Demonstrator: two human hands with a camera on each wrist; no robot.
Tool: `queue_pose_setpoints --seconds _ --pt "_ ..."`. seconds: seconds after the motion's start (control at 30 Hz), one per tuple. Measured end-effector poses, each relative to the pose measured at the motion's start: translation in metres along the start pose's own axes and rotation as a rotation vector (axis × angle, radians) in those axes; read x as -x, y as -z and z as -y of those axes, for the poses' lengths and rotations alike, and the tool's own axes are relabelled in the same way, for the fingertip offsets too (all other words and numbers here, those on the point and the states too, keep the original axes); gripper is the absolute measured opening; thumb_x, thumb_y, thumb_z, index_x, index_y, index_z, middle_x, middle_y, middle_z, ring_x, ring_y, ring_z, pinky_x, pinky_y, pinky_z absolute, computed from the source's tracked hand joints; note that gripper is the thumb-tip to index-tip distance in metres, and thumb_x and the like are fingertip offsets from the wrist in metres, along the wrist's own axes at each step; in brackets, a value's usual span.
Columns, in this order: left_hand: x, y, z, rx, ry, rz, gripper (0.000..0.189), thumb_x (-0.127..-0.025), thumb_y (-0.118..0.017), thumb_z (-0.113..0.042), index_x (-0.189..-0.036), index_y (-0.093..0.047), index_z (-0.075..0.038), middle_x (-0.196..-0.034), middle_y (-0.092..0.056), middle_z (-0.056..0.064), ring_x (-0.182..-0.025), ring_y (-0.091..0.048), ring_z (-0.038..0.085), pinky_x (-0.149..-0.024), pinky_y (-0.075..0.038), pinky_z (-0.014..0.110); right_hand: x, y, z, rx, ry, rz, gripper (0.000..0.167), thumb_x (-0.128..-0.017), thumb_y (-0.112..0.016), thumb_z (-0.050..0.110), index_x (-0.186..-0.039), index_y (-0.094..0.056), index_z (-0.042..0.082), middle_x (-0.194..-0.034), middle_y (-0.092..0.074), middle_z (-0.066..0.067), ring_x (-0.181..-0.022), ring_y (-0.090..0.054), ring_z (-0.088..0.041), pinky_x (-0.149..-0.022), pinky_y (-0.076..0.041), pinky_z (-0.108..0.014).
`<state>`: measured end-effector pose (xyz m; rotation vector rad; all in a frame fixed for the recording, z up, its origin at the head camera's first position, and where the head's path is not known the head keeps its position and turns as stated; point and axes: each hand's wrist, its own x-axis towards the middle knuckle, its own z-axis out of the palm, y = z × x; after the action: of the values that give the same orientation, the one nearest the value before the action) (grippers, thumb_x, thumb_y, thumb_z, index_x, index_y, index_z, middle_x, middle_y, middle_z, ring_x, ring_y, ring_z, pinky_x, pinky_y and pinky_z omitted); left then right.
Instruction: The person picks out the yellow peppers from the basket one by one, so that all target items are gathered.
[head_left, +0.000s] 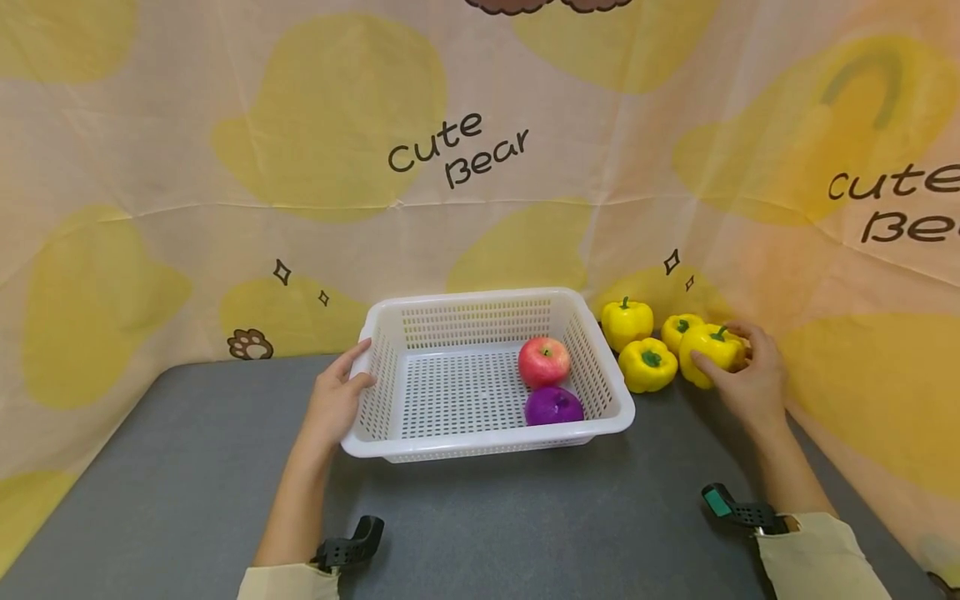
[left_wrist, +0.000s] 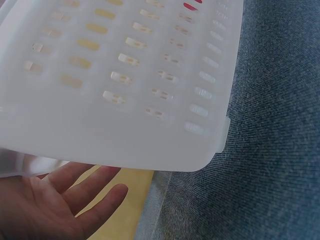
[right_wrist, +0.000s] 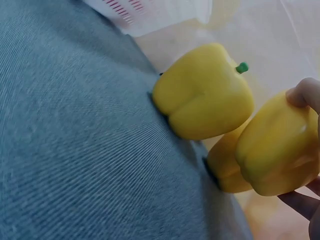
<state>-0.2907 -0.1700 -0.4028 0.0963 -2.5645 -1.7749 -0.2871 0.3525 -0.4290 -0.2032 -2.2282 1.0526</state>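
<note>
A white plastic basket (head_left: pixel 472 442) holds a red apple (head_left: pixel 543 362) and, in front of it, a shiny purple fruit or vegetable (head_left: pixel 553 407). At the basket's left end, my left hand (head_left: pixel 337 400) grips the rim; in the left wrist view several fingers (left_wrist: pixel 102 210) extend below it. My right hand (head_left: pixel 757 379) holds a yellow bell pepper (head_left: pixel 707 354) between thumb and fingers. In the right wrist view this bell pepper (right_wrist: pixel 280 145) appears off the table, its stem hidden.
More yellow bell peppers with green stems, one at the front (head_left: pixel 647 365), one behind it (head_left: pixel 627 323) and one partly covered (head_left: pixel 678 329), stand just right of the basket. A printed cloth (head_left: pixel 480 242) hangs behind the grey table (head_left: pixel 480 533) and along its right side.
</note>
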Motion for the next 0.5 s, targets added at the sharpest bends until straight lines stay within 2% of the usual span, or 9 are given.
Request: queue_pose_setpoints --seconds 0.13,0.27,0.37,0.5 --pt "-0.001 0.001 0.000 -0.006 -0.006 0.001 0.060 -0.101 -0.045 -0.012 -0.159 -0.034 -0.022 -0.154 -0.047 0.023 -0.115 -0.066 0.039 -0.078 -0.060 0.033 0.001 -0.004 -0.005 0.009 0.006 0.003 0.058 -0.080 -0.082 0.022 -0.130 -0.060 0.001 -0.123 -0.057 -0.012 -0.098 -0.039 0.002 -0.082 -0.034 -0.020" --pt "-0.001 0.001 0.000 -0.010 -0.006 0.000 0.060 -0.101 -0.045 -0.012 -0.159 -0.034 -0.023 -0.154 -0.047 0.022 -0.115 -0.066 0.039 -0.077 -0.060 0.032 0.003 -0.008 -0.013 0.025 0.004 0.010 0.059 -0.081 -0.082 0.022 -0.131 -0.060 0.000 -0.129 -0.057 -0.020 -0.106 -0.043 -0.011 -0.089 -0.033 -0.027" --pt "-0.001 0.001 0.000 -0.008 -0.002 0.002 0.060 -0.101 -0.045 -0.012 -0.159 -0.034 -0.023 -0.155 -0.046 0.022 -0.117 -0.065 0.040 -0.079 -0.060 0.034 0.006 -0.011 -0.016 0.037 -0.009 0.015 0.060 -0.082 -0.081 0.023 -0.133 -0.058 0.000 -0.130 -0.056 -0.021 -0.111 -0.044 -0.021 -0.092 -0.034 -0.032" --pt "-0.001 0.001 0.000 -0.005 0.000 0.006 0.060 -0.101 -0.045 -0.012 -0.159 -0.033 -0.023 -0.156 -0.045 0.022 -0.119 -0.064 0.041 -0.080 -0.060 0.033 0.008 -0.014 -0.019 0.040 -0.020 -0.003 0.060 -0.082 -0.081 0.023 -0.133 -0.058 0.001 -0.130 -0.057 -0.021 -0.112 -0.046 -0.023 -0.093 -0.036 -0.033"
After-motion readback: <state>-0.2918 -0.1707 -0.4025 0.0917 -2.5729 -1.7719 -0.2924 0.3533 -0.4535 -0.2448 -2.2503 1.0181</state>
